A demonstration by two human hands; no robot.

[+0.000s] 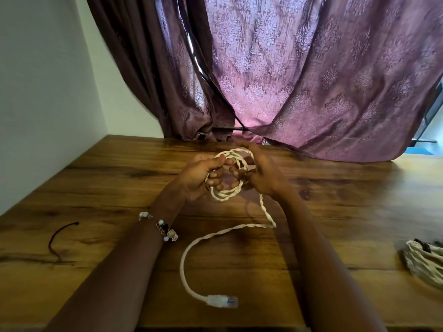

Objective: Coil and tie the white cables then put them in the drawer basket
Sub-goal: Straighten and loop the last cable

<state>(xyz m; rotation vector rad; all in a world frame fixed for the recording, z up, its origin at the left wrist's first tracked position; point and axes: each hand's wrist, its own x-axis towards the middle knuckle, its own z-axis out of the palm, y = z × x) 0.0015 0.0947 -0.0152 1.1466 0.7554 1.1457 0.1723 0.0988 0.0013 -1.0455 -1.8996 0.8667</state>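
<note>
A white twisted cable [225, 194] is wound into a few loops held above the wooden table [100, 192]. My left hand [199, 174] grips the left side of the coil, thumb and fingers curled round the strands. My right hand [259, 172] holds the right side, fingers curled through the loops. The cable's loose tail [242, 230] drops from the coil, runs across the table toward me and ends in a clear network plug [223, 301]. A second white cable bundle [425, 262], coiled with a dark tie on it, lies at the right edge.
A dark thin tie band [58, 238] lies on the table at the left. Purple patterned curtains [299, 75] hang behind the table's far edge. A white wall [36, 92] borders the left side. No drawer basket is in view.
</note>
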